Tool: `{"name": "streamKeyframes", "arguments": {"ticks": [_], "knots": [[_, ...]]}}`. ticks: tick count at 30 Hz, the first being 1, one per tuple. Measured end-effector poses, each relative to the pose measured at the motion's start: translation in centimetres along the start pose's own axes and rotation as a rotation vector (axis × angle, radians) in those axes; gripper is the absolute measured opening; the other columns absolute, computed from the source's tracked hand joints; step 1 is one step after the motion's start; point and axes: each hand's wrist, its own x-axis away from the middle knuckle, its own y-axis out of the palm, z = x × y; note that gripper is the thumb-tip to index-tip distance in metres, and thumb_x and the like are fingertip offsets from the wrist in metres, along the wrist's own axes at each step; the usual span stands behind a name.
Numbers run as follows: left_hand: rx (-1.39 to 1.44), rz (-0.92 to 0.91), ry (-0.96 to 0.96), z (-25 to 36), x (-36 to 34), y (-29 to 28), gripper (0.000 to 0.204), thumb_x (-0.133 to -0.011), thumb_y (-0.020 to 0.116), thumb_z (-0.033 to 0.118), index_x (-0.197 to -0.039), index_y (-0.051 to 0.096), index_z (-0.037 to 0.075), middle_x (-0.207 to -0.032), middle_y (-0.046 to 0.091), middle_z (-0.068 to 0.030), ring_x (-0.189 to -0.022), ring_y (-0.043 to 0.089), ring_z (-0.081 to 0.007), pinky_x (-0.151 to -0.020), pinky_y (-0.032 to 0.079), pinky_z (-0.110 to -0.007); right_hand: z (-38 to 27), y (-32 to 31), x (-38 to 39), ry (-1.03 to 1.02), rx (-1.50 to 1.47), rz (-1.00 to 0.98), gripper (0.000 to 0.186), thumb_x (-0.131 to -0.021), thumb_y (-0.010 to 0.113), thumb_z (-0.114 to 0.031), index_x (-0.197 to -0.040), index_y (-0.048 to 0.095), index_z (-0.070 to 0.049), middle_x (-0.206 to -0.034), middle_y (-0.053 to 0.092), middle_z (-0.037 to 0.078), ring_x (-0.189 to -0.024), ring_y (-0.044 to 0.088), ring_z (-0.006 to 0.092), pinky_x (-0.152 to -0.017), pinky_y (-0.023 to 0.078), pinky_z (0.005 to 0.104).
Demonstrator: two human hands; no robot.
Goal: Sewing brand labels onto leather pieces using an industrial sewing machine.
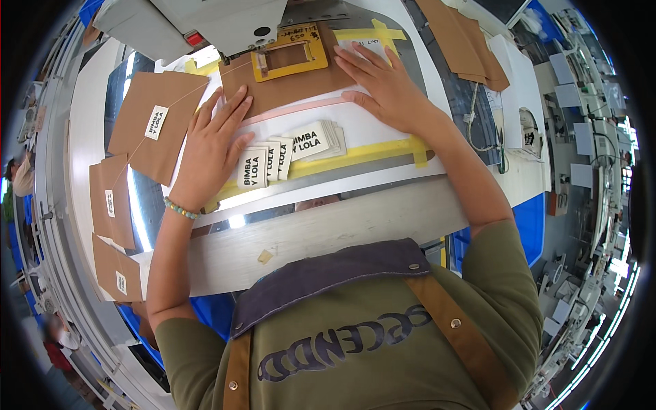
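Note:
Under the head of a white sewing machine (195,20) lies a brown panel (294,92), with a yellow rectangular frame (316,60) on top of it. My left hand (213,147) rests at the panel's left edge, fingers stretched out, near the machine's needle area. My right hand (388,92) lies open with spread fingers at the panel's right edge. Neither hand grasps anything. Just in front of the panel are white printed labels in fanned stacks, one pile (253,167) beside my left thumb and another (314,140) to its right.
Brown panels with sewn-on white labels hang in a thread-linked row at left, the largest panel (158,113) nearest the machine. More brown sheets (461,41) lie at right. Yellow tape (369,149) borders the white work surface. Blue bins (529,225) stand below the table (328,219).

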Motion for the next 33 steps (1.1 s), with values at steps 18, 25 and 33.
{"name": "streamKeyframes", "arguments": {"ticks": [18,25,33], "knots": [[0.030,0.010,-0.039,0.2,1.4,0.4,0.055,-0.111,0.057,0.024,-0.164,0.054,0.011,-0.175,0.047,-0.0018,-0.165,0.033,-0.0353,-0.135,0.026,-0.052,0.1,-2.5,2.8,-0.081,-0.188,-0.072,0.060,-0.112,0.056,-0.042,-0.162,0.055,-0.009,-0.176,0.043,0.004,-0.167,0.028,0.0310,-0.138,0.018,0.0566],[0.029,-0.010,-0.043,0.4,1.4,0.3,0.057,-0.111,0.059,0.026,-0.166,0.052,0.016,-0.177,0.045,0.0023,-0.164,0.033,-0.0356,-0.135,0.023,-0.054,-0.8,-2.5,2.5,-0.099,-0.199,-0.064,0.055,-0.111,0.061,-0.041,-0.157,0.061,-0.012,-0.174,0.047,0.004,-0.165,0.033,0.0300,-0.138,0.020,0.0561],[-0.012,0.013,-0.019,0.4,1.5,-0.2,0.052,-0.111,0.060,0.027,-0.161,0.058,0.015,-0.173,0.050,0.0012,-0.161,0.038,-0.0369,-0.133,0.029,-0.052,-0.3,-3.0,2.8,-0.067,-0.242,-0.094,0.056,-0.109,0.058,-0.038,-0.159,0.059,-0.011,-0.175,0.045,0.005,-0.165,0.032,0.0323,-0.138,0.019,0.0561]]}}
